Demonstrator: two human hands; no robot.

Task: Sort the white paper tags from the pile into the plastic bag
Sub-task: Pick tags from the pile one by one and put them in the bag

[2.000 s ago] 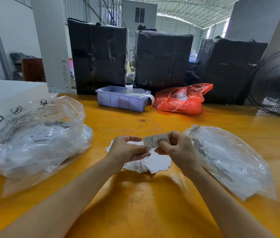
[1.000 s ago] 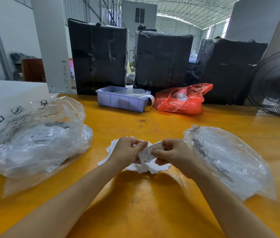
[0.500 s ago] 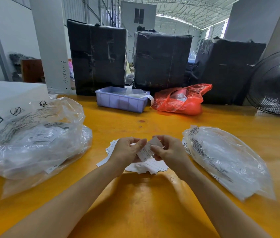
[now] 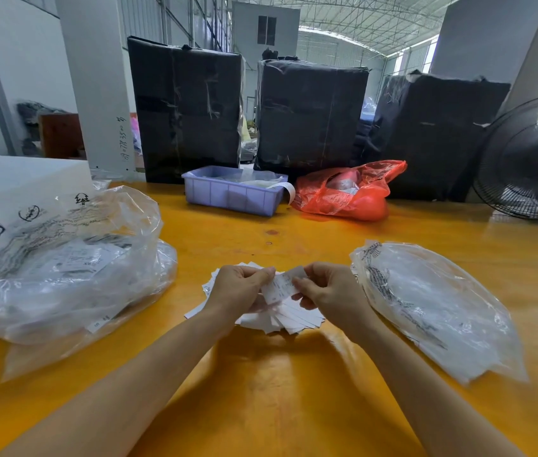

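Pinching one tag between left hand and right hand, above the pile; bag lies just right of right hand, the nearer one.

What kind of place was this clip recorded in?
Most likely a warehouse or packing shed. A trussed roof spans the open hall, large black-wrapped bales stand behind the yellow worktable, and clear plastic bags lie beside a pile of white paper tags.
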